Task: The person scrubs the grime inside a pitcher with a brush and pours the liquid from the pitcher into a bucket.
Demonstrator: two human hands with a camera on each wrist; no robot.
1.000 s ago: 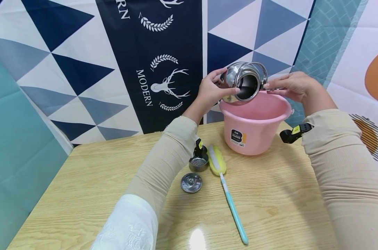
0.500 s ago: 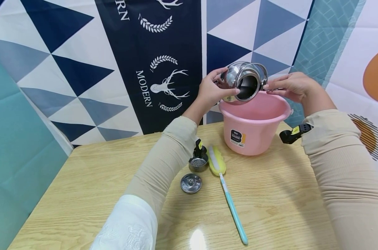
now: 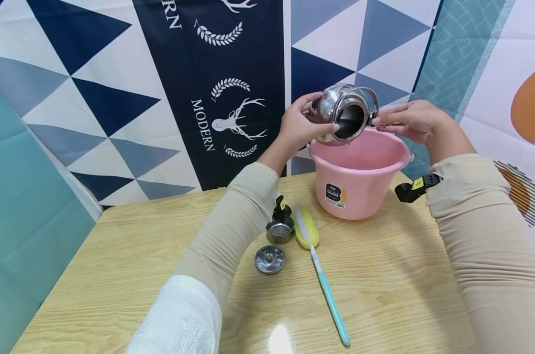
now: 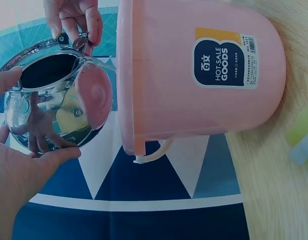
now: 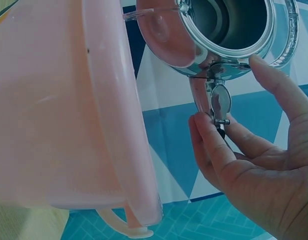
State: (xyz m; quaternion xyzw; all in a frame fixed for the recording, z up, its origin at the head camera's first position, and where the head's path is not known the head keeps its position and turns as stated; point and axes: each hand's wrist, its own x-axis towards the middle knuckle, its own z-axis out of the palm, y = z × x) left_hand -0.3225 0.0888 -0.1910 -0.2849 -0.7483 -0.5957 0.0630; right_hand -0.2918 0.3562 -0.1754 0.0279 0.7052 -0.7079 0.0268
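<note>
A shiny steel teapot (image 3: 331,104) is tilted above the pink bucket (image 3: 369,189), its lidless mouth facing the head camera. My left hand (image 3: 300,125) grips the teapot's round body, thumb near the mouth's rim. At the other side, my right hand (image 3: 411,120) pinches the spout (image 5: 200,95), with one finger close to the rim in the right wrist view. A thin clear stream (image 5: 144,14) runs from the teapot's rim toward the bucket in that view. The raised bail handle (image 3: 370,96) arches over the mouth.
On the wooden table (image 3: 130,275) lie a perforated steel strainer (image 3: 280,234), a round steel lid (image 3: 269,259) and a long brush (image 3: 327,287) with a yellow sponge head. Patterned cloth walls (image 3: 245,162) stand behind. A wrist camera (image 3: 411,191) hangs under the right sleeve.
Very little differs. The left hand and the teapot's body sit slightly higher, and the teapot stays tilted over the bucket.
</note>
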